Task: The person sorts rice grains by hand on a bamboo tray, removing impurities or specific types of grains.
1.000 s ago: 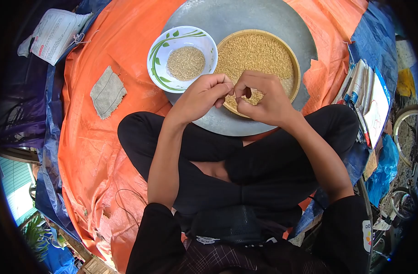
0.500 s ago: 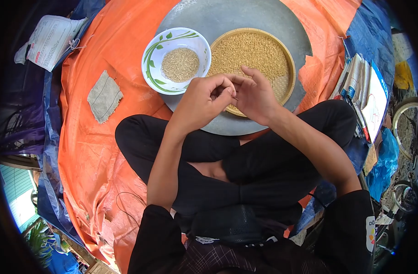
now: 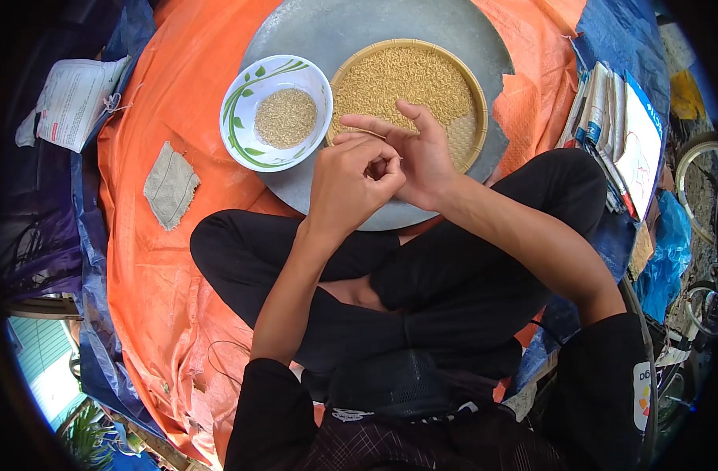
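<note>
My left hand [image 3: 351, 179] is closed in a pinch, thumb against fingertip. Whatever sits in that pinch, if anything, is too small to make out. Close behind it, my right hand [image 3: 428, 161] is turned palm up with thumb and fingers spread; the left hand hides part of its palm. Both hands are over the near edge of a round woven tray [image 3: 480, 145] spread with golden unhusked grain [image 3: 410, 78]. Left of the tray, a white bowl with green leaf patterns [image 3: 241, 94] holds paler grain [image 3: 285, 118].
Tray and bowl rest on a round grey metal sheet [image 3: 374, 22] over an orange tarpaulin [image 3: 194, 63]. A grey cloth scrap [image 3: 170, 186] lies at left. Packed sacks [image 3: 610, 118] are at right, a white bag [image 3: 80, 102] at far left. My crossed legs [image 3: 469, 259] are in front.
The view has shifted slightly, moving bowl and tray left. My right fingers have spread further apart, while my left hand stays pinched beside the right palm.
</note>
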The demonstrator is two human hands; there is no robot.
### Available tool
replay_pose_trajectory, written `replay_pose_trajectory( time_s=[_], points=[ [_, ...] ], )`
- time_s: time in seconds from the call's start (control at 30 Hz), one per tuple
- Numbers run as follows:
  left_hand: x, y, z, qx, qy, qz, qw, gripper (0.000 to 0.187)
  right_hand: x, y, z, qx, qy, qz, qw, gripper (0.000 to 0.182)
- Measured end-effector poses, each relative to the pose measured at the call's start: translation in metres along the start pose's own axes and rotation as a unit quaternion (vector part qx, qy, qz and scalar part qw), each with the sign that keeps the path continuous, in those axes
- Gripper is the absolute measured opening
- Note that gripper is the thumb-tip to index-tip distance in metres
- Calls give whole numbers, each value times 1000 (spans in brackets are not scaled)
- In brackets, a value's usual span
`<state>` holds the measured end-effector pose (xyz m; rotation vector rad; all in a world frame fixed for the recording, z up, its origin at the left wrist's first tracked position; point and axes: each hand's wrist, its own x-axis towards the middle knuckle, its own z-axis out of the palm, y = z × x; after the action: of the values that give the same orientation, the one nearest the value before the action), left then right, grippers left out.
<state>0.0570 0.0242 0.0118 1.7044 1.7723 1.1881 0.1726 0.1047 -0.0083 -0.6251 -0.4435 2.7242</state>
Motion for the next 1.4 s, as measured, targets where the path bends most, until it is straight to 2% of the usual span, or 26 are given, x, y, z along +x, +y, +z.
replay_pose_trajectory(
  time_s=[0.23,0.33,0.47,0.57,0.63,0.73,0.8,0.87,0.93,1.03,1.13,1.23,1.33,1.4],
  points=[
    [0,0,-1,15,-10,5,1000,9,5,1,-12,-30,-32,-8,999,78],
    [2,5,-8,35,-44,16,998,8,3,0,-9,-16,-47,-1,999,76],
    [3,16,-41,-67,-73,-48,994,5,7,-1,-11,80,-112,13,990,76],
    [2,16,-85,-118,-47,-131,983,4,8,-4,-2,94,-59,-7,994,78],
    [0,8,-104,-183,-44,-153,970,3,8,-7,0,80,-59,-15,995,79],
    [-2,-9,-119,-64,-188,-213,957,8,8,-11,2,47,-43,-30,998,79],
    [-2,-18,-106,29,-292,-237,926,14,16,-13,3,-3,-40,-41,998,78],
    [-3,-35,-87,149,-354,-245,890,17,34,-18,15,-55,-60,-77,994,76],
    [-4,-49,-68,203,-369,-213,881,17,49,-26,34,-111,-85,-94,986,78],
    [-12,-73,-26,221,-205,-110,947,15,100,-29,53,-256,-66,-108,958,83],
    [-13,-72,2,232,-103,-19,967,16,114,-32,63,-327,-8,-141,934,84],
    [-16,-77,21,265,-125,-26,956,12,89,-40,52,-315,-25,-138,939,78],
    [-16,-88,29,290,-174,0,941,8,48,-48,30,-319,14,-113,941,69],
    [-14,-82,25,282,-180,-11,942,8,15,-57,21,-379,27,-100,920,62]
  ],
)
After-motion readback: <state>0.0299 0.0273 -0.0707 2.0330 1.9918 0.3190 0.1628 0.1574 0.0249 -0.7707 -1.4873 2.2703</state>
